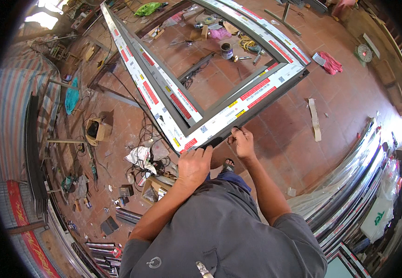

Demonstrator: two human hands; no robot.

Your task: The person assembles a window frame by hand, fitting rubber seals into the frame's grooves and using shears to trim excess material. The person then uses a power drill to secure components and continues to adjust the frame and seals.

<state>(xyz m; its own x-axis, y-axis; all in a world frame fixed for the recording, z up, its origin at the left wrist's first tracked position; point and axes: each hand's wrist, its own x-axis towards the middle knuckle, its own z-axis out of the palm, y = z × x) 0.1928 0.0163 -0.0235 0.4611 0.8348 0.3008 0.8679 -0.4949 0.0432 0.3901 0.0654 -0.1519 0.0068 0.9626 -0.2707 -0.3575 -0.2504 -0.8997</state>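
A large metal frame (216, 122), covered in white protective film with red and yellow labels, stands in front of me with its near side at my waist. A dark strip (216, 141) runs along this side's near edge. My left hand (195, 166) presses its closed fingers on the strip near the frame's left corner. To its right, my right hand (242, 141) pinches the strip between thumb and curled fingers. What lies under my fingertips is partly hidden. An inner sash (178, 98) with similar film sits within the outer frame.
Bundled profiles (349, 185) in clear plastic lie at the right. Left on the tiled floor are a cardboard box (102, 129), tangled cables (152, 125) and a white bag (140, 157). Beyond the frame stand a can (226, 50) and tools. A pink cloth (331, 64) lies far right.
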